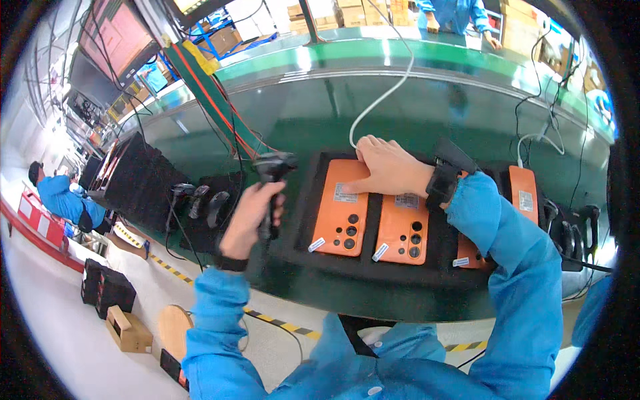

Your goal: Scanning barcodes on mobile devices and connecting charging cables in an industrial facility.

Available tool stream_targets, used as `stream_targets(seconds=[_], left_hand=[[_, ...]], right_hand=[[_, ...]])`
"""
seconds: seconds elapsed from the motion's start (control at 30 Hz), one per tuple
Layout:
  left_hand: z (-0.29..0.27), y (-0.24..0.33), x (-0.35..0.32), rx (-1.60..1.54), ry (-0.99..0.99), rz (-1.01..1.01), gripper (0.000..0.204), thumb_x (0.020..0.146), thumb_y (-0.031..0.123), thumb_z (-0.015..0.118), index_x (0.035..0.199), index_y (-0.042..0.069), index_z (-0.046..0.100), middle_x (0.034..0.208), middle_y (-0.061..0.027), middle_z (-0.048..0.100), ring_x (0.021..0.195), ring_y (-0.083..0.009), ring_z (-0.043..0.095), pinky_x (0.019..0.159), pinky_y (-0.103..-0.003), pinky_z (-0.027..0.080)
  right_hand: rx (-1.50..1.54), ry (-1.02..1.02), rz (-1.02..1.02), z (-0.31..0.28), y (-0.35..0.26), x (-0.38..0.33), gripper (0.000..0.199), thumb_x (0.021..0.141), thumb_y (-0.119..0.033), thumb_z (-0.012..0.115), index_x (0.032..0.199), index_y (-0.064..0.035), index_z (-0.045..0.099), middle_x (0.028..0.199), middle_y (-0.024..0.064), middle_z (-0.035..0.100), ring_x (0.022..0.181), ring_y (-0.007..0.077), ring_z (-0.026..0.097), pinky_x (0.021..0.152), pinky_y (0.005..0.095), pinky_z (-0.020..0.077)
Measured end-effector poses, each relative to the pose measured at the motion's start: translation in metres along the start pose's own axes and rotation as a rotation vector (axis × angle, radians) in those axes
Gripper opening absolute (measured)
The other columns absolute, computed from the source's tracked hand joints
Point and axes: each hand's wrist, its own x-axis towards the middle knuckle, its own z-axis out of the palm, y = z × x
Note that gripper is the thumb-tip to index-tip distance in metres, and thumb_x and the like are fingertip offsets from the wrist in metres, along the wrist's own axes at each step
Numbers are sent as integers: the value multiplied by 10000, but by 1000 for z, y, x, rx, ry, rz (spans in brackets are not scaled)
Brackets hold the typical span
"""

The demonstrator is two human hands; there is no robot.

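Note:
My left hand (pixel 250 217) is closed around the handle of a black handheld barcode scanner (pixel 275 167), raised left of the black mat (pixel 307 223). On the mat's left part lies an orange phone (pixel 337 217), camera side up, with a label and a small white tab. My right hand (pixel 390 165) grips this phone's upper end, thumb across its back, fingers over the top edge. A white cable (pixel 379 100) reaches that edge beside my fingers; its plug is hidden. Beside it lies a second orange phone (pixel 400 227). My right sleeve mostly covers a third phone (pixel 467 253).
Another orange phone (pixel 523 193) at right has a white cable at its top. More scanners (pixel 217 207) stand at left, near a black bin (pixel 143 173). Loose wires hang at both sides. Across the green bench (pixel 300 110) a person (pixel 460 13) stands; another person (pixel 70 197) is far left.

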Motion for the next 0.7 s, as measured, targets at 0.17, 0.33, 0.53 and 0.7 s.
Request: stream_targets(seconds=[0.17,0.33,0.53,0.7], left_hand=[[5,51,-75,-53,-172,-70,387,936,241,552,1229,-12,523,714,-15,521,508,-93,479,416,-241,381],[31,70,-99,-80,-282,-206,385,939,226,541,1218,-38,520,716,-24,521,502,-92,472,409,-243,379],[52,81,-87,-112,-340,-298,324,948,243,528,1130,-24,547,711,-23,517,494,-94,455,408,-242,379],[56,83,-85,-80,-331,-365,288,950,277,529,1062,15,568,713,-22,531,489,-98,458,402,-245,388]], right_hand=[[-76,61,-62,1,2,-7,667,771,-619,661,961,1,503,1000,175,563,996,350,564,868,446,424],[-65,138,-96,2,1,-11,655,771,-615,669,933,-1,507,977,173,573,965,348,572,863,439,429],[-58,170,-137,6,10,-9,573,791,-533,691,932,-10,502,958,153,570,952,329,580,843,424,437],[-57,263,-228,18,18,-7,396,815,-344,685,968,-35,490,955,125,583,965,323,592,818,423,447]])
